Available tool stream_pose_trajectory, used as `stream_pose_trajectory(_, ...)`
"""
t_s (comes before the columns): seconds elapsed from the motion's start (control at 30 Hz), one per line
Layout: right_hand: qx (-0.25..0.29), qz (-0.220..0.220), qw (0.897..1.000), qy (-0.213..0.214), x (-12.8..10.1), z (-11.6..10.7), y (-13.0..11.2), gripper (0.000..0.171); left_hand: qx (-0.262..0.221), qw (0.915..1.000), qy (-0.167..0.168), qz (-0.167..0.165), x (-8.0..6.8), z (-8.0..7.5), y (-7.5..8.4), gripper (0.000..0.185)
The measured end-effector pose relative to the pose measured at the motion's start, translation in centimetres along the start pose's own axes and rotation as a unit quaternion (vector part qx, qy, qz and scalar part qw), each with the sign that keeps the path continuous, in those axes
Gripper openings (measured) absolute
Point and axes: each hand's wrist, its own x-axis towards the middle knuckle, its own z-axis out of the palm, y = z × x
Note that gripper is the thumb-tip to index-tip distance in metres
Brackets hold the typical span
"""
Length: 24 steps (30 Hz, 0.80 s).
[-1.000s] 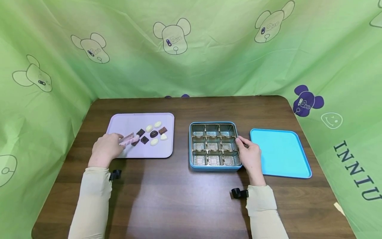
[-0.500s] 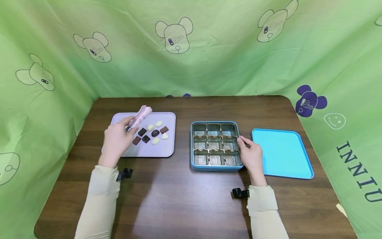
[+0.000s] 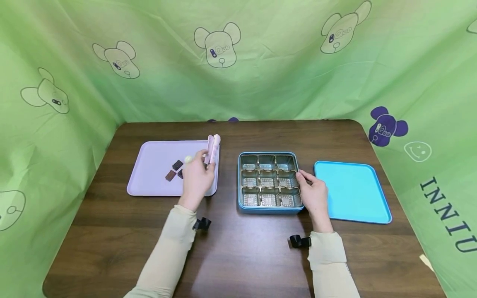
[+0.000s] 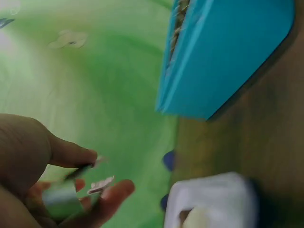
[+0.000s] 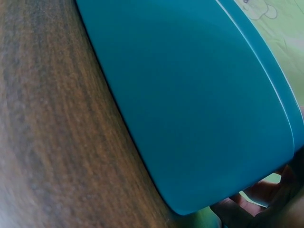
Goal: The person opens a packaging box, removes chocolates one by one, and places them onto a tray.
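Observation:
My left hand [image 3: 196,179] pinches a pair of small pale-pink tongs [image 3: 213,148] over the right side of the lilac tray [image 3: 156,149]. The tips of the tongs stand apart, pointing away from me, with no piece seen between them. Dark chocolates [image 3: 177,165], a brown chocolate [image 3: 170,175] and a white one [image 3: 189,159] show on the tray; the hand hides others. In the left wrist view the tongs [image 4: 100,184] are blurred. My right hand [image 3: 315,196] grips the right edge of a blue box [image 3: 272,210], whose golden insert [image 3: 267,178] has several bare compartments.
Right of the box lies a flat bright-blue lid [image 3: 352,190], partly behind my right hand. Everything stands on a dark wooden table [image 3: 231,248], with a green printed cloth [image 3: 261,91] hanging behind and at the sides.
My left hand has picked the tongs up from the tray's left part and carried them rightward across it, over the chocolates. My right hand stays on the box.

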Motion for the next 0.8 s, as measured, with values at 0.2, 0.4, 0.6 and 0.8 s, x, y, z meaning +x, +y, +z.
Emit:
stream_pose_trajectory(0.2,-0.004,0.002,1.0,0.003,0.0,-0.1,-0.1,0.046,0.067,0.9974,0.007,-0.024,-1.3,3.2,1.3,0.028)
stream_pose_trajectory(0.4,-0.008,0.004,1.0,0.0,0.0,-0.1,-0.1,0.046,0.109,0.9939,0.0,-0.017,-2.1,5.5,1.1,0.022)
stream_pose_trajectory(0.6,-0.009,0.001,1.0,-0.006,0.2,-0.1,0.0,0.046,0.139,0.9897,-0.029,-0.019,-2.5,6.6,1.0,0.03)
stream_pose_trajectory(0.8,-0.004,0.005,1.0,-0.009,0.2,0.0,0.0,0.046,0.164,0.9841,-0.061,-0.029,-2.7,7.1,0.9,0.038)
